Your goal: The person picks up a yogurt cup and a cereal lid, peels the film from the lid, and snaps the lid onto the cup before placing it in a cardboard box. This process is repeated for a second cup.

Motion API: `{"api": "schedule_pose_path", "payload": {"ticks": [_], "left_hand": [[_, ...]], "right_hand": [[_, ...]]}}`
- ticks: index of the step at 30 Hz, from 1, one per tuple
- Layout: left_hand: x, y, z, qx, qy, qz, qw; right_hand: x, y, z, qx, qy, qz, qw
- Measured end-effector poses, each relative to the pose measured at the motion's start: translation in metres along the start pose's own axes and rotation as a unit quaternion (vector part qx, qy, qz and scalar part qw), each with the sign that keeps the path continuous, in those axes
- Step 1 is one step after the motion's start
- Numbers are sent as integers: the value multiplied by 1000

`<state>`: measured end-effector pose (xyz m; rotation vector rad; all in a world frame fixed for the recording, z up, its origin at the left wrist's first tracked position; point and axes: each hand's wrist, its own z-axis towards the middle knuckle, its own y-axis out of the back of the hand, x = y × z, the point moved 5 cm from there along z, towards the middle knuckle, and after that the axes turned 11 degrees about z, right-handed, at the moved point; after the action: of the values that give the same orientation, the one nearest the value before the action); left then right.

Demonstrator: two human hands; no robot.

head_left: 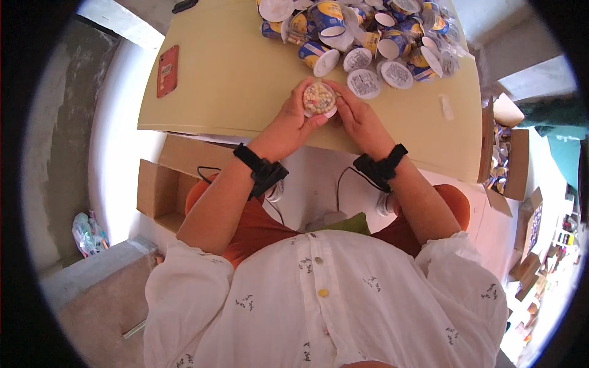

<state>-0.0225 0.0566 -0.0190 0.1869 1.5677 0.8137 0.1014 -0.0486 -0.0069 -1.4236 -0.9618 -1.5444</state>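
Between my two hands, over the table's near edge, is a small round cup (pixel 319 98) whose clear top shows pale and pinkish bead-like pieces inside. My left hand (pixel 293 119) wraps around its left side, thumb along the bottom rim. The fingers of my right hand (pixel 356 113) press against its right edge. Just beyond my hands lies a heap of blue and yellow paper cups (pixel 330 18), many with white printed lids. One lid (pixel 364 83) sits close to my right fingers. How the held cup looks underneath is hidden.
The pale yellow table (pixel 227 73) spans the front. A phone in a red case (pixel 167 72) lies at its left. An open cardboard box (pixel 165 187) stands below on the left; another box (pixel 517 161) with packed cups is at the right. Cables hang near my knees.
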Motion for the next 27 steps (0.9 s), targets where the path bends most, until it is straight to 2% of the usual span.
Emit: {"api": "schedule_pose_path", "payload": {"ticks": [1, 2, 3, 6, 13, 15, 16, 18, 20, 21, 22, 23, 24, 27], "left_hand": [[-1, 1, 0, -3, 0, 0, 1000], [-1, 3, 0, -11, 0, 66, 998], [-2, 4, -1, -20, 2, 133, 991], [-5, 6, -2, -36, -8, 202, 979], [-3, 6, -1, -56, -26, 135, 989], [-2, 8, -1, -35, 3, 101, 994], [-5, 10, -2, -38, 3, 102, 994], [-12, 12, -2, -24, -13, 8, 1000], [-10, 13, 0, -11, -7, 26, 1000], [-10, 13, 1, 5, 1, 41, 999], [-11, 12, 0, 5, 0, 42, 999], [-11, 13, -1, -8, 10, 116, 993], [-12, 14, -2, -22, 20, 189, 982], [-5, 11, -3, -78, -30, 206, 975]], "right_hand": [[3, 1, 0, -1, 29, -36, 999], [6, 1, 1, -1, 57, -71, 996], [8, 1, 1, 1, 58, -72, 996], [9, 2, 1, 7, 27, -107, 994], [4, 4, -1, 5, -1, -80, 997], [5, 5, -5, 10, -3, -66, 998], [7, 5, -8, 12, 26, -86, 996], [7, 5, -8, 14, 59, -108, 992], [11, 3, -8, 31, 164, -152, 974], [16, 3, -9, 31, 165, -152, 974], [18, 2, -8, 50, 120, -157, 979], [17, 2, -8, 70, 73, -161, 982], [17, 2, -7, 70, 73, -162, 982], [16, 2, -6, 88, 69, -151, 982]]}}
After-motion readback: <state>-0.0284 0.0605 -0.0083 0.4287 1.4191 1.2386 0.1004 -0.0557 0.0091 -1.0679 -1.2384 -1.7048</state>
